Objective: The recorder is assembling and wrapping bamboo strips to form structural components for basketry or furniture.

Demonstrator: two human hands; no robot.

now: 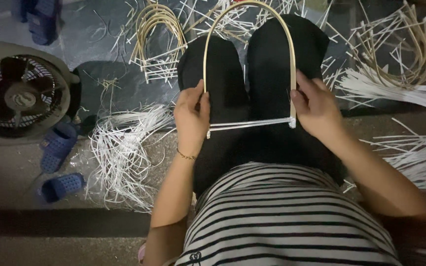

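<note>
I hold a bent bamboo arch [248, 10] over my black-trousered knees, its curve pointing away from me. My left hand [192, 116] grips the arch's left end and my right hand [315, 106] grips the right end. Several white strips [250, 125] run straight across between the two ends like a bowstring, tied in a knot at the right end by my right thumb. A thin bracelet sits on my left wrist.
A heap of loose white strips [124, 152] lies on the floor at my left. Finished arches [158, 39] are stacked beyond it, with more arches [400, 49] and strips at the right. A floor fan [18, 93] and blue sandals [57, 145] are at the far left.
</note>
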